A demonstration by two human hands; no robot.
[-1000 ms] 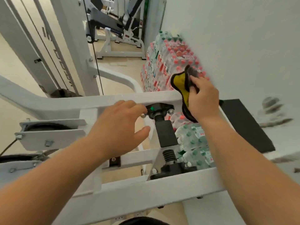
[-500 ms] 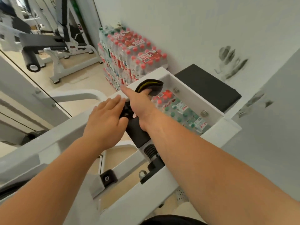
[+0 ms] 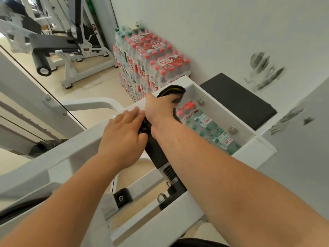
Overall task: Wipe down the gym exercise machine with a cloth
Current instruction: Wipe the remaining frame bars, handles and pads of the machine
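Your right hand (image 3: 160, 108) grips the black-and-yellow cloth (image 3: 171, 90) and presses it onto the far end of the machine's white top bar (image 3: 53, 164), right at the corner of the frame. Your left hand (image 3: 122, 138) lies flat on the same bar just beside it, fingers relaxed and holding nothing, thumb next to the black damper (image 3: 156, 152). Shrink-wrapped packs of water bottles (image 3: 153, 57) stand stacked against the wall (image 3: 213, 32) beyond the frame.

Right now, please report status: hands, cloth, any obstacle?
Right hand grips cloth, pressed on white frame. Left hand rests open on it. Bolt just beyond cloth.
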